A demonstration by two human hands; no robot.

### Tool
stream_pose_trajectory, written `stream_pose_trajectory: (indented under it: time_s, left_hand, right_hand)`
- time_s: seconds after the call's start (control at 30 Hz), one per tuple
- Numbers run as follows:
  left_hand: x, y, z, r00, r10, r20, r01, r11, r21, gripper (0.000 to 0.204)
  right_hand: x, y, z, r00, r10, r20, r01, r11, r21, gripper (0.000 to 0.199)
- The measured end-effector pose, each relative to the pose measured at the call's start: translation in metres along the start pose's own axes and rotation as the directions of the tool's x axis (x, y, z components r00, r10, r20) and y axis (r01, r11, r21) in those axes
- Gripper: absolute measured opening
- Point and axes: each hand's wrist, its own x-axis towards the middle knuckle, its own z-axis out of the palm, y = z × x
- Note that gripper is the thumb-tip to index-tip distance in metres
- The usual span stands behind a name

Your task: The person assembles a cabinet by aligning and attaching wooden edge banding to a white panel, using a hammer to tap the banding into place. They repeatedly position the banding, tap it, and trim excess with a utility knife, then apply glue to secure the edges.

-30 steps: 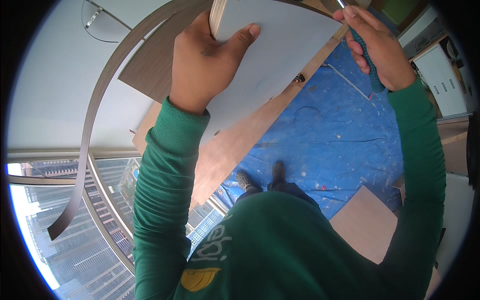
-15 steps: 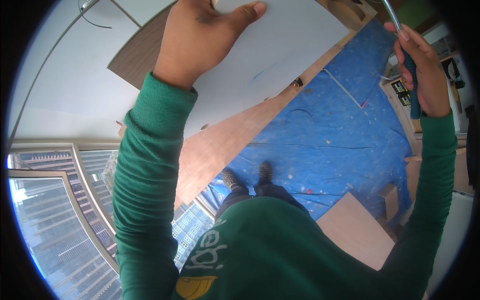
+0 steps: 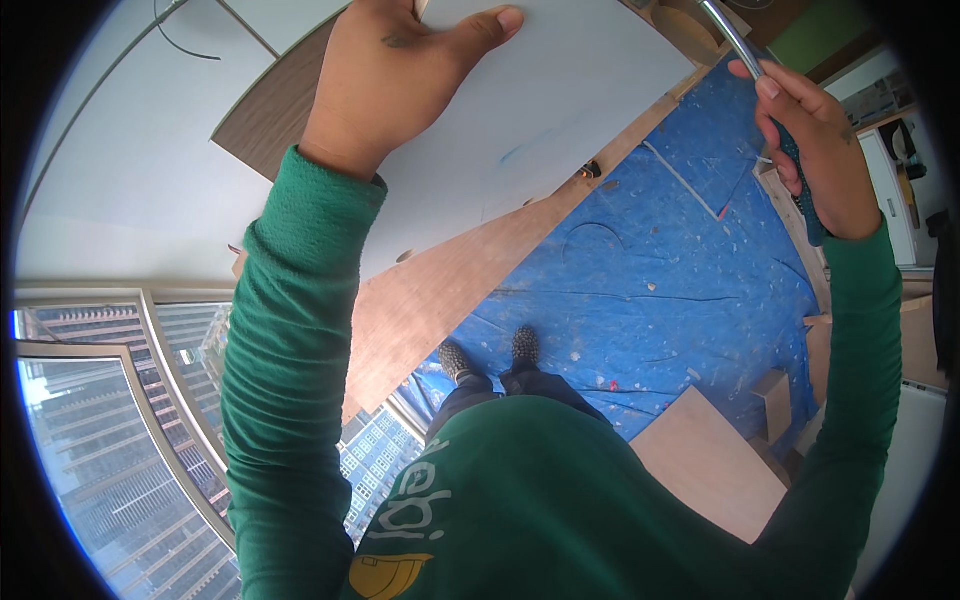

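My left hand (image 3: 385, 75) is at the top, its thumb lying along the face of a white panel (image 3: 560, 110). A pale edge of the panel shows beside the thumb; the other fingers are hidden or cut off by the frame. My right hand (image 3: 815, 150), at the upper right, is closed around a tool (image 3: 736, 38) with a shiny metal shaft and a blue textured grip, like a hammer's handle. The tool's far end is out of view. Beneath the white panel lies a long plywood board (image 3: 440, 300). A brown wood-grain piece (image 3: 275, 105) is left of my left hand.
A stained blue sheet (image 3: 620, 290) covers the floor under my feet. A loose plywood piece (image 3: 710, 460) and a small wooden block (image 3: 772, 405) lie at the lower right. Windows (image 3: 110, 440) are at the left. A small dark object (image 3: 590, 170) sits at the board's edge.
My right hand has moved left with the tool, which is still gripped. My left hand stays on the white panel, with only a slight shift of the whole view.
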Motion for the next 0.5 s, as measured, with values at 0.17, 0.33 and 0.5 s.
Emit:
stream_pose_trajectory:
  time_s: [0.17,0.33,0.5]
  left_hand:
    - [0.0008,0.0033,0.0038,1.000,0.025,-0.012,-0.025,1.000,0.012,0.030]
    - [0.0009,0.0035,0.0036,1.000,0.030,-0.002,-0.030,0.999,0.014,0.030]
    - [0.0056,-0.0020,0.0051,0.994,0.105,-0.006,-0.105,0.994,-0.038,0.030]
  right_hand:
    - [0.0008,0.0064,-0.0086,0.999,-0.004,-0.045,0.005,0.999,0.033,0.051]
    - [0.0045,0.0074,-0.0102,0.996,-0.057,-0.064,0.056,0.998,-0.025,0.051]
    - [0.0075,0.0097,-0.0067,0.999,-0.025,0.026,0.027,0.998,-0.064,0.051]
